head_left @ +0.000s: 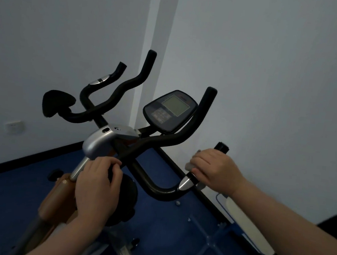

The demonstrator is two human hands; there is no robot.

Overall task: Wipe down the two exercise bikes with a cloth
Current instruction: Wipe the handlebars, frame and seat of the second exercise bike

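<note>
— Forearms came in low from the near edge, both reaching up to the bike (108,142). Why was it held that way?

— My reading: to steady it. The handlebar (157,190) curved between the two hands, so a grip at each side would have kept it from swinging while one end was rubbed.

— And the right hand (215,171)?

— It was curled over the grip end of the bar, knuckles up, wrist bent slightly, the black end cap poking out just beyond the fingers. A pale scrap showed under the fingers on the side toward the other hand. That was probably the cloth (189,166), bunched around the grip, though too little of it showed to be sure.

— The left hand (98,182)?

— Lower, nearer the body, fingers bent around the black bar just below the silver housing (100,143), back of the hand facing up. It clasped the bar; I saw no cloth in it.

— Anything past the hands?

— The console (170,111) stood tilted above and between them, untouched. Farther off to the left hand's side, a seat (58,102) and another set of bars rose near the wall, perhaps belonging to the second bike; I couldn't tell.
</note>
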